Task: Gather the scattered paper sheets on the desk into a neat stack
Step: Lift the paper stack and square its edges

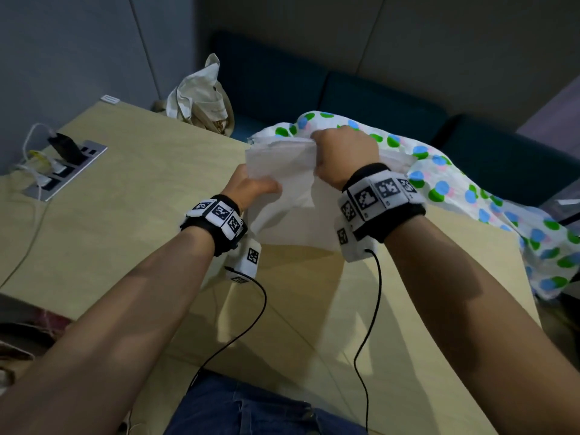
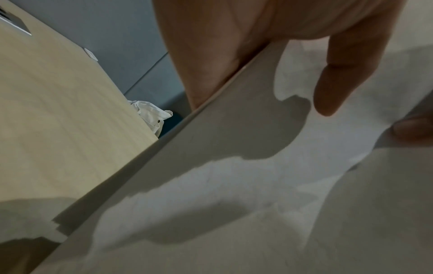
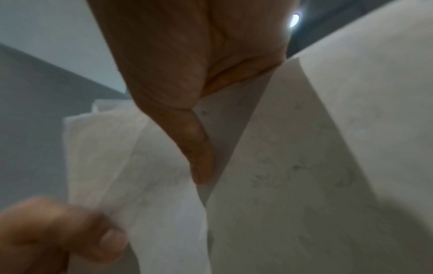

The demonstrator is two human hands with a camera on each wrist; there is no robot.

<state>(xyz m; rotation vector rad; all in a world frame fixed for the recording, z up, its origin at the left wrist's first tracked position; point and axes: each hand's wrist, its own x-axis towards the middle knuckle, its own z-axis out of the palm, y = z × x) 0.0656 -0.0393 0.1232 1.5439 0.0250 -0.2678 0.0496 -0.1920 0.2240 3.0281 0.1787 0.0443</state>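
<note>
White paper sheets (image 1: 282, 180) are held up above the wooden surface (image 1: 131, 196), gripped at the top edge by the right hand (image 1: 343, 153) w/ fingers curled round them, and pinched lower down by the left hand (image 1: 251, 186). A dotted cloth (image 1: 470, 189) is draped at right; a canvas bag (image 1: 201, 95) sits at the far edge.

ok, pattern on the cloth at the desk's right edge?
White cloth with green, blue and pink dots; head view shows it best.

White paper sheets (image 1: 282, 183), bunched and curling, aloft above the desk (image 1: 125, 215)
</note>
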